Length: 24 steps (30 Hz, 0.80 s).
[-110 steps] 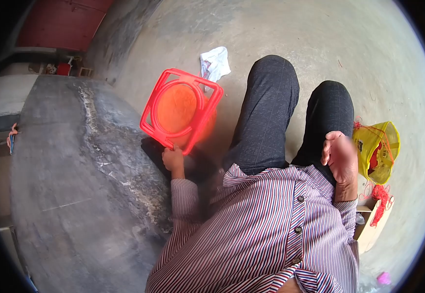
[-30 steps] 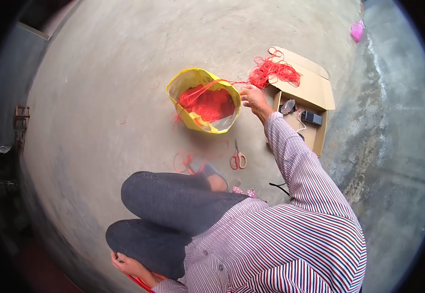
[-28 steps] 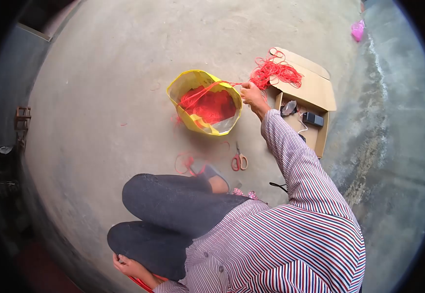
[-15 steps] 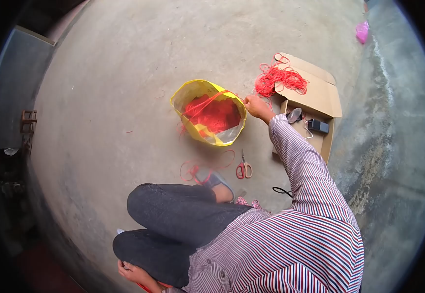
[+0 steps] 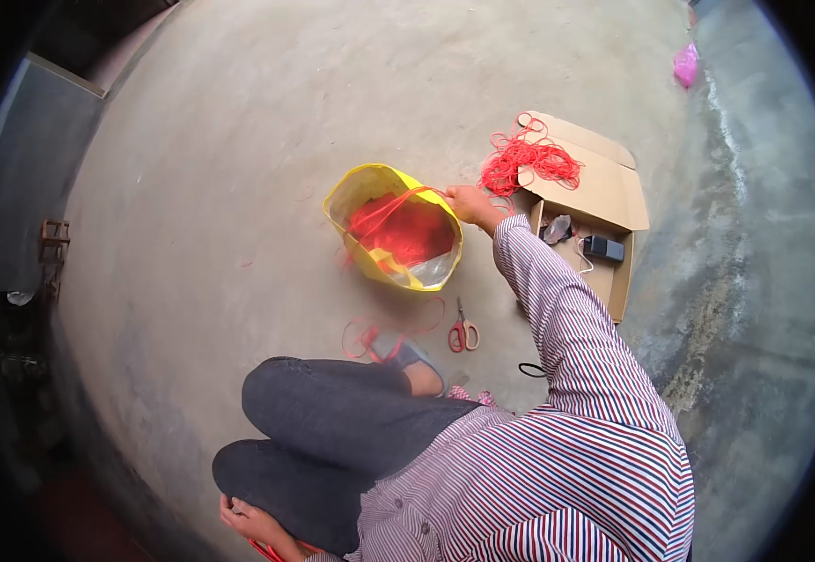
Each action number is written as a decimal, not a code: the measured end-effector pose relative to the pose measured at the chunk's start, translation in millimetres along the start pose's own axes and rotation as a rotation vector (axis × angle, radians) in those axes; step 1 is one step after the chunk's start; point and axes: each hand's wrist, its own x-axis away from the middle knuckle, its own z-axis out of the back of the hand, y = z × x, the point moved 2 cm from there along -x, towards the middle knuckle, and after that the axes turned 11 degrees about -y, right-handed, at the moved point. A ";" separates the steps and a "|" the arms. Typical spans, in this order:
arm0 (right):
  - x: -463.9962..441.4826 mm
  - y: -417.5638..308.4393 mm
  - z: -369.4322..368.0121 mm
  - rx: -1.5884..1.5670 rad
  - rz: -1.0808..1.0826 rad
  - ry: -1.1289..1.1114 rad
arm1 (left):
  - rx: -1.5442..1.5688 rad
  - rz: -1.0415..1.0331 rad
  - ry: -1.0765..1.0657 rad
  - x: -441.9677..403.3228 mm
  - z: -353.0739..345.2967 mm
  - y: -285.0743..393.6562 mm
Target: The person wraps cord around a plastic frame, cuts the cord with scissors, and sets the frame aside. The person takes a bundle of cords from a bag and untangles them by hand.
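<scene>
My right hand [image 5: 468, 203] is closed at the right rim of a yellow bag [image 5: 336, 211], gripping red cord [image 5: 398, 199] that stretches across the opening. More red material fills the bag; its exact form is blurred. Low in the view, my left hand [image 5: 250, 525] rests against my bent knee with its fingers curled, and whatever it holds is hidden. Red strands [image 5: 265, 551] show just below that wrist. A loose tangle of red cord [image 5: 531, 161] lies beyond my right hand, partly on a cardboard flap.
An open cardboard box [image 5: 624, 281] holds a dark block-shaped device [image 5: 604, 247] and a crumpled clear bag [image 5: 557, 229]. Scissors [image 5: 463, 335] lie on the concrete floor near my foot [image 5: 412, 361]. Loose red loops lie by the shoe. A pink bag [image 5: 685, 66] sits far right.
My right hand has moved left, closer to the yellow bag's rim. The view has shifted slightly. My left hand stays by the knee.
</scene>
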 end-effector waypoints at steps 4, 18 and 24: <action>37.1 -14.5 29.8 -0.343 -0.021 0.367 | -0.010 -0.009 0.015 2.6 3.4 6.6; 323.2 -284.7 23.3 -0.459 1.200 -0.048 | 1.140 -0.882 -1.136 68.0 -50.0 321.4; 339.8 -279.5 34.3 -0.569 1.341 0.033 | 1.120 -0.685 -1.284 49.7 -28.5 276.5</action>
